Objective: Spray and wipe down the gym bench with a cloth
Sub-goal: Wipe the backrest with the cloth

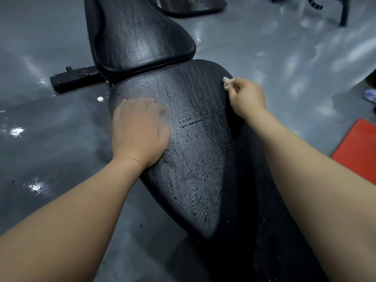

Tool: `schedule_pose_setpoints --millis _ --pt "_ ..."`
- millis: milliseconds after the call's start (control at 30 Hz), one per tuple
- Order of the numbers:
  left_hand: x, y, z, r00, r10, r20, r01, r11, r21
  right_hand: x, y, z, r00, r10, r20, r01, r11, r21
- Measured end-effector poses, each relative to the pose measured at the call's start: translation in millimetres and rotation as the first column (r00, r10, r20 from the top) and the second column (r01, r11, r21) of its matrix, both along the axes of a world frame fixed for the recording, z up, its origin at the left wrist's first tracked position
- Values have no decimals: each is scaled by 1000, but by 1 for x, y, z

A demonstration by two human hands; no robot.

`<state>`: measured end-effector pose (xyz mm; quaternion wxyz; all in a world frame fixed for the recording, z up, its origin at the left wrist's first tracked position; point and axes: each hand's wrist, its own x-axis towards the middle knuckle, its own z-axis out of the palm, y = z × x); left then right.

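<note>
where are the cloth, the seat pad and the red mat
cloth (pixel 226 83), head view, exposed bunched end
seat pad (pixel 195 159), head view, wet middle of top
red mat (pixel 358 151), head view, visible corner

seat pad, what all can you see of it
The seat pad is black, leather-like, cracked and creased, widest by the backrest pad and narrowing toward the camera. Droplets and wet streaks dot its top. The left hand rests on its far left part; the right hand pinches a pale cloth at its far right edge.

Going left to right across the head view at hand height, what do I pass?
Black frame bar → left hand → cloth → right hand → red mat.
</note>
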<state>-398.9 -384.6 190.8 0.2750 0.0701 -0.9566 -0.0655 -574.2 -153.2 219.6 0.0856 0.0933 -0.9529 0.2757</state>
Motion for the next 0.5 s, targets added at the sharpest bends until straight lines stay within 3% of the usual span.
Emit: schedule_pose_setpoints --millis 133,300,500 --pt "0 -1 0 1000 4 0 -4 1000 -13 -9 -13 5 998 59 -20 -57 995 87" --pt "2 0 1 1000 9 3 -9 1000 -9 41 -5 -11 971 209 -115 -182 962 204" --pt "3 2 1 1000 -1 -9 1 1000 -4 71 0 -15 948 282 -151 -213 909 358"
